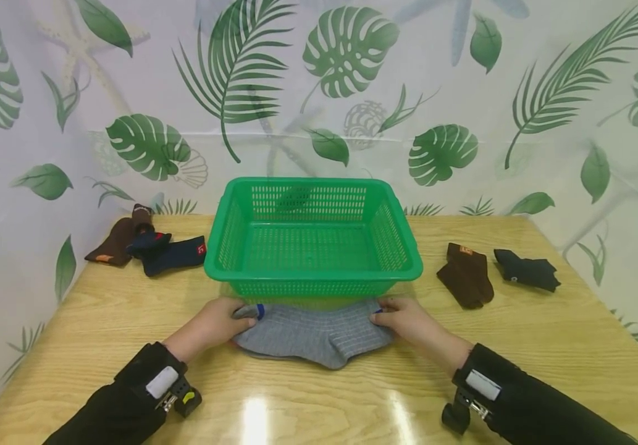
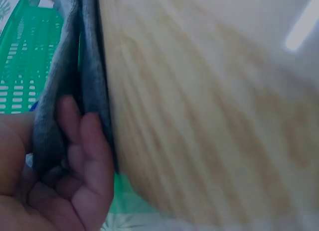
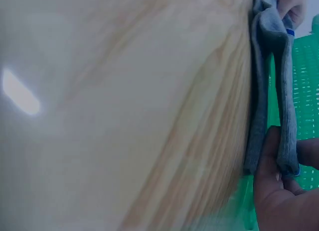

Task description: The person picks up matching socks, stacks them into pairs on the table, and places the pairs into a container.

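A pair of grey socks (image 1: 313, 334) with blue bands at the ends lies across the table in front of the green basket. My left hand (image 1: 220, 320) pinches the left end of the upper sock between thumb and fingers. At the other end, my right hand (image 1: 404, 316) pinches the sock near its blue band. In the left wrist view, the fingertips (image 2: 92, 129) reach between two layers of grey fabric. From the right wrist, a thumb and fingers (image 3: 269, 161) hold one grey layer while another hangs beside it.
The green basket (image 1: 310, 275) stands behind the socks with nothing in it. Brown socks (image 1: 118, 241) and navy socks (image 1: 174, 254) lie to its left. On the right are brown socks (image 1: 467, 276) and dark socks (image 1: 527, 270). A leaf-patterned cloth (image 1: 296, 111) hangs behind.
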A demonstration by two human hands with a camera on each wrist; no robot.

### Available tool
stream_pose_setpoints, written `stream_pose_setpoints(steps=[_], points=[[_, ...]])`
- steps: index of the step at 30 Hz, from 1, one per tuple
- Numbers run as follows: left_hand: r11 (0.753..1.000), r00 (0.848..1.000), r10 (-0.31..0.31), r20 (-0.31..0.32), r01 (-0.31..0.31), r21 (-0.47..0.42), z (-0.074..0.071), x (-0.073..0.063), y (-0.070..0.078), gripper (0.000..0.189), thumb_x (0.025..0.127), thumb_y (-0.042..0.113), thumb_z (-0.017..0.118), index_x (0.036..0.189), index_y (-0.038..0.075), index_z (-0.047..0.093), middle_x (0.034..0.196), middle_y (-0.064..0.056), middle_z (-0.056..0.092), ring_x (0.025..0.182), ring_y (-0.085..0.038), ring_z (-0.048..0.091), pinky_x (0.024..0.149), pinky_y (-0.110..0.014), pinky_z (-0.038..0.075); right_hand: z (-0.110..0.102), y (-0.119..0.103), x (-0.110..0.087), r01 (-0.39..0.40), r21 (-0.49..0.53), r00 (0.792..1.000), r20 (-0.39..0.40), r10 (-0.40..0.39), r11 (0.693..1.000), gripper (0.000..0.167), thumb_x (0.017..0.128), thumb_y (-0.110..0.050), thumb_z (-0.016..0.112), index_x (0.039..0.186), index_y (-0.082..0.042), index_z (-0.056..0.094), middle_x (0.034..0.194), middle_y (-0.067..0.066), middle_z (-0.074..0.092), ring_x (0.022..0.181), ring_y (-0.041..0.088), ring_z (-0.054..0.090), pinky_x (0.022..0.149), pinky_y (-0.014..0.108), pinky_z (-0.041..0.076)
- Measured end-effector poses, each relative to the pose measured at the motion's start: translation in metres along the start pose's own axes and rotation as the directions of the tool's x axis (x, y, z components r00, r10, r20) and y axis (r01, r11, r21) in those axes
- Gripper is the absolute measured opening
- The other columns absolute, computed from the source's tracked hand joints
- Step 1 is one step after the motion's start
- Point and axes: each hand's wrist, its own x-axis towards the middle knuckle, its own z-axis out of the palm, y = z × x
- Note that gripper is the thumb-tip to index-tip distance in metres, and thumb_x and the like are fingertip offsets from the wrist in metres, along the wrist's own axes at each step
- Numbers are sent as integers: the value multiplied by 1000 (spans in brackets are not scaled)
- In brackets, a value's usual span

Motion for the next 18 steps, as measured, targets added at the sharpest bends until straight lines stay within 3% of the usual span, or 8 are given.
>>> stream_pose_setpoints(steps=[2,5,10,14,18], points=[[998,1000,10,-4,-9,69,0,-1,3,14,90,15,69,84,4,62,74,-1,50,72,-17,48,64,-33,43,0,0,1,31,-147,998,-41,-37,989,51,92,-7,62,128,23,45,124,34,54,112,36,55,91,44,50],[991,1000,20,-10,-19,133,1,-1,7,15,88,14,71,86,3,63,75,-2,54,73,-18,50,65,-36,46,1,0,2,98,-305,989,-74,-126,947,45,88,-9,68,120,20,55,107,25,63,104,37,58,83,43,52],[982,1000,28,0,-28,188,2,-1,10,17,86,13,73,90,-1,64,76,-3,56,75,-20,54,70,-40,49,3,1,5,134,-375,981,-80,-176,917,39,86,-8,70,114,18,60,96,18,65,96,32,61,78,41,51],[979,1000,-1,-3,2,205,3,-2,12,24,85,14,74,99,-4,64,86,-8,63,85,-25,61,77,-44,51,4,1,9,132,-432,980,-78,-182,892,38,85,-9,71,112,16,61,91,14,65,86,25,60,74,38,51],[973,998,-55,-39,62,224,3,-2,13,30,85,20,76,100,-2,62,87,-9,63,80,-24,60,70,-41,51,4,-3,13,137,-537,980,-51,-195,832,35,82,-9,74,108,12,65,77,6,62,69,16,56,62,31,48]])
